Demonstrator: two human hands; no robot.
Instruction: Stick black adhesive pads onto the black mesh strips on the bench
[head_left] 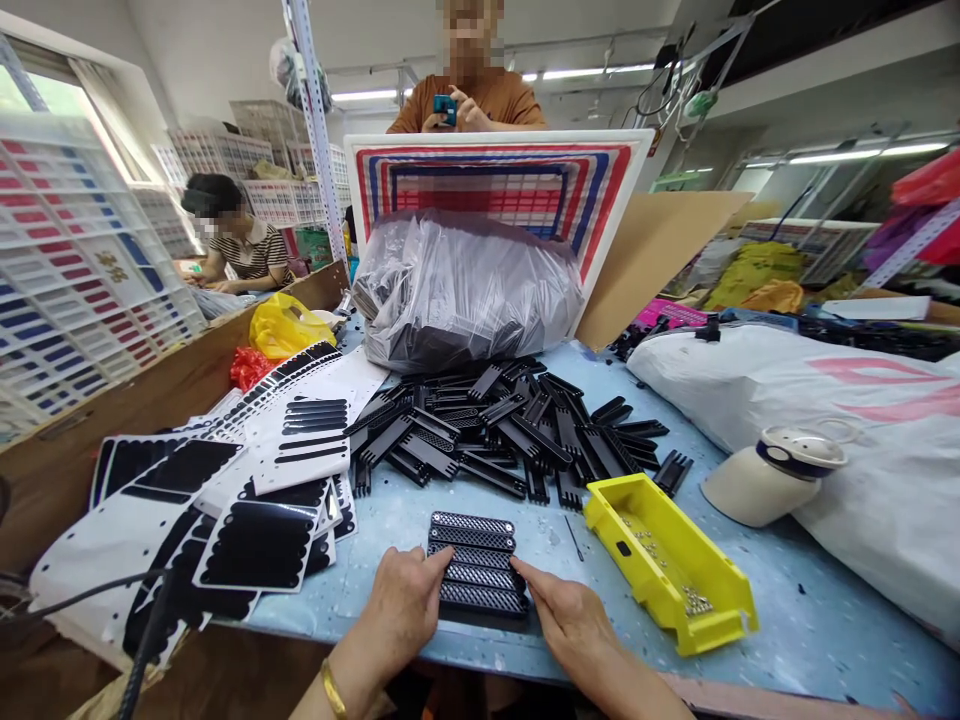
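White backing cards (225, 490) with black cut-out shapes lie fanned over the left of the blue worktop (810, 620), and just right of them the left hand (401, 610) rests open, fingertips touching the left edge of a row of 5 black mesh combs (476, 563) lying side by side at the near edge. The right hand (574, 625), also open and gripping nothing, touches the row's right edge. Behind lies a pile of loose black combs (510, 430); right stands a yellow bin (667, 560).

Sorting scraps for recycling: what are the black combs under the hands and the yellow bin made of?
Black combs: apparently moulded plastic, matte, with fine mesh texture and even teeth. Yellow bin: glossy hard plastic, judging by thin, smooth moulded walls. Both hands touch the combs.
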